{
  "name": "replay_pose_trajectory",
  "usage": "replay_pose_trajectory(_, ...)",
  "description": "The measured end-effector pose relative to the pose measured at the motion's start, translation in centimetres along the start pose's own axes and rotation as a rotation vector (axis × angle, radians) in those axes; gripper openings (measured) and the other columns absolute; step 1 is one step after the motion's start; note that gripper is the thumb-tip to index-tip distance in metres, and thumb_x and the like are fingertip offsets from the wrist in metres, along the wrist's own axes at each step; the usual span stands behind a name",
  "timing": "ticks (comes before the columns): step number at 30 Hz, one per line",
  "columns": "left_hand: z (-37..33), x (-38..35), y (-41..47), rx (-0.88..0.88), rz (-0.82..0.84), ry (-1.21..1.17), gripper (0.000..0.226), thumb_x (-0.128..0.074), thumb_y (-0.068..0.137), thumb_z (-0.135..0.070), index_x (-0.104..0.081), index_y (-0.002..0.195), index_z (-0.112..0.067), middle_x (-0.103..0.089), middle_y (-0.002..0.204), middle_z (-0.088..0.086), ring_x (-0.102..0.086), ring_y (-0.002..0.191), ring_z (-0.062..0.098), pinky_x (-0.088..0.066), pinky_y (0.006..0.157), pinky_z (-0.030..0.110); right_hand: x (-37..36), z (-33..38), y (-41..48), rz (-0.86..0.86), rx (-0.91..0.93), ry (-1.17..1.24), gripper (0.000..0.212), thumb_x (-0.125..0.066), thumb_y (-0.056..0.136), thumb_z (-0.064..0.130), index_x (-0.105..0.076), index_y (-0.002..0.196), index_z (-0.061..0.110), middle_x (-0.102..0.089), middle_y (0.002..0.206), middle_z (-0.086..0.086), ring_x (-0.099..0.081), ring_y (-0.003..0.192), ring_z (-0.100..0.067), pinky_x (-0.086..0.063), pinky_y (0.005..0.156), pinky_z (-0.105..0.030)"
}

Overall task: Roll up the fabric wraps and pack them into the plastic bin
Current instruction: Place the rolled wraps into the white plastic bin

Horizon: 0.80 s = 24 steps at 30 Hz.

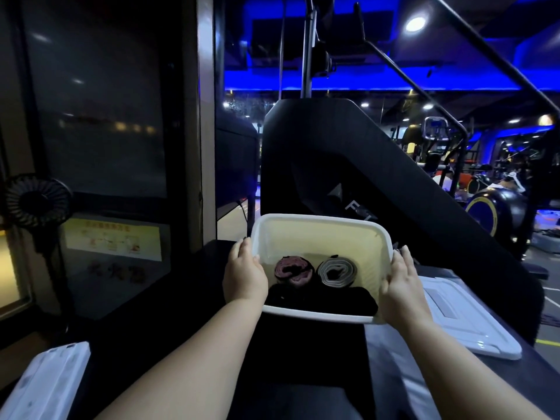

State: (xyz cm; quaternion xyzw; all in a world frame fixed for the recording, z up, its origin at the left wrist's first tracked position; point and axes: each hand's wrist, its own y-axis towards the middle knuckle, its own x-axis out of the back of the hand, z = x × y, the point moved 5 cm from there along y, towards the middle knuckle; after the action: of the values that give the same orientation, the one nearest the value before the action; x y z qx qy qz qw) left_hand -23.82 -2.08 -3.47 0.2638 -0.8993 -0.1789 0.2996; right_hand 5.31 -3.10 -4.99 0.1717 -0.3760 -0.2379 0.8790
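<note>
In the bin, perhaps three wraps.

The left hand and right hand grip opposite side walls of the white rectangular plastic bin. Inside, a pink-and-black rolled fabric wrap lies left of a grey rolled fabric wrap, with black bundled fabric before both. A flat white plastic lid lies to the bin's right.

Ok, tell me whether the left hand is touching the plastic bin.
Touching. The head view shows the left hand gripping the left rim of the plastic bin, thumb over the edge inside, fingers on the outer wall.
</note>
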Motion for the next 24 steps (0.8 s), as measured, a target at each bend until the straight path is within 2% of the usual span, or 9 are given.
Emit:
replay_pose_trajectory(3, 0.3, -0.1, 0.0, 0.001, 0.01, -0.016, 0.049, -0.049, 0.101, -0.02, -0.038, 0.148, -0.016, -0.027, 0.158, 0.0, -0.038, 0.138, 0.022, -0.035, 0.105, 0.032, 0.1, 0.0, -0.1, 0.027, 0.029, -0.003, 0.077, -0.063, 0.092, 0.035, -0.023, 0.152, 0.008, -0.011, 0.163, -0.006, -0.006, 0.15, -0.014, -0.01, 0.119, -0.031)
replay_pose_trajectory(5, 0.4, 0.0, 0.0, -0.012, 0.015, -0.01, 0.059, -0.06, 0.095, -0.032, -0.038, 0.148, -0.016, -0.028, 0.158, -0.001, -0.039, 0.137, 0.022, -0.037, 0.104, 0.033, 0.3, 0.3, -0.2, 0.029, 0.052, 0.033, 0.082, -0.07, 0.085, 0.039, -0.029, 0.149, 0.01, -0.017, 0.162, -0.007, -0.008, 0.149, -0.012, -0.013, 0.117, -0.029)
replay_pose_trajectory(12, 0.5, -1.1, 2.1, 0.024, 0.067, -0.037, 0.078, -0.07, 0.084, -0.047, -0.039, 0.147, -0.014, -0.032, 0.157, -0.003, -0.037, 0.139, 0.02, -0.033, 0.107, 0.03, 0.1, 0.7, 1.6, 0.078, 0.042, 0.039, 0.071, -0.069, 0.085, 0.04, -0.04, 0.144, 0.011, -0.022, 0.16, -0.009, -0.012, 0.149, -0.016, -0.017, 0.115, -0.031)
replay_pose_trajectory(14, 0.4, -1.8, 3.5, 0.068, 0.129, 0.01, 0.079, -0.069, 0.083, -0.053, -0.041, 0.145, -0.014, -0.036, 0.154, -0.001, -0.04, 0.137, 0.023, -0.036, 0.103, 0.031, -0.1, 0.9, 3.0, 0.119, 0.044, 0.061, 0.052, -0.069, 0.086, 0.039, -0.053, 0.128, 0.012, -0.041, 0.147, -0.011, -0.027, 0.143, -0.022, -0.029, 0.102, -0.033)
replay_pose_trajectory(15, 0.3, -2.2, 4.3, 0.089, 0.162, 0.046, 0.077, -0.068, 0.082, -0.056, -0.045, 0.141, -0.014, -0.042, 0.149, 0.002, -0.046, 0.13, 0.025, -0.04, 0.096, 0.031, -0.4, 0.9, 3.9, 0.14, 0.038, 0.074, 0.042, -0.07, 0.085, 0.04, -0.058, 0.115, 0.013, -0.052, 0.131, -0.009, -0.041, 0.131, -0.026, -0.035, 0.09, -0.033)
replay_pose_trajectory(17, 0.0, -3.0, 5.8, 0.125, 0.219, 0.119, 0.07, -0.066, 0.08, -0.063, -0.053, 0.129, -0.015, -0.055, 0.13, 0.005, -0.056, 0.104, 0.027, -0.045, 0.077, 0.029, -0.9, 0.9, 5.4, 0.189, 0.006, 0.097, 0.039, -0.071, 0.082, 0.046, -0.058, 0.099, 0.014, -0.058, 0.104, -0.004, -0.058, 0.102, -0.025, -0.041, 0.077, -0.036)
replay_pose_trajectory(19, 0.0, -4.0, 7.4, 0.152, 0.29, 0.212, 0.07, -0.064, 0.078, -0.068, -0.055, 0.123, -0.016, -0.06, 0.116, 0.004, -0.057, 0.085, 0.023, -0.047, 0.069, 0.03, -1.7, 0.5, 6.9, 0.251, -0.058, 0.134, 0.037, -0.075, 0.08, 0.046, -0.058, 0.092, 0.015, -0.064, 0.093, -0.004, -0.063, 0.086, -0.02, -0.05, 0.074, -0.037)
replay_pose_trajectory(21, 0.4, -5.3, 9.0, 0.181, 0.359, 0.254, 0.069, -0.066, 0.077, -0.068, -0.057, 0.12, -0.015, -0.063, 0.106, 0.004, -0.058, 0.078, 0.02, -0.051, 0.072, 0.031, -2.6, 0.2, 8.4, 0.34, -0.117, 0.14, 0.031, -0.079, 0.079, 0.038, -0.061, 0.086, 0.015, -0.069, 0.087, -0.006, -0.067, 0.082, -0.023, -0.055, 0.075, -0.041)
replay_pose_trajectory(24, 1.6, -6.7, 10.7, 0.226, 0.429, 0.195, 0.052, -0.074, 0.079, -0.051, -0.061, 0.115, -0.015, -0.066, 0.105, 0.007, -0.064, 0.093, 0.027, -0.054, 0.087, 0.041, -3.9, -0.8, 10.5, 0.43, -0.204, 0.051, 0.025, -0.078, 0.08, 0.029, -0.059, 0.088, 0.014, -0.068, 0.088, -0.008, -0.066, 0.087, -0.027, -0.056, 0.084, -0.046)
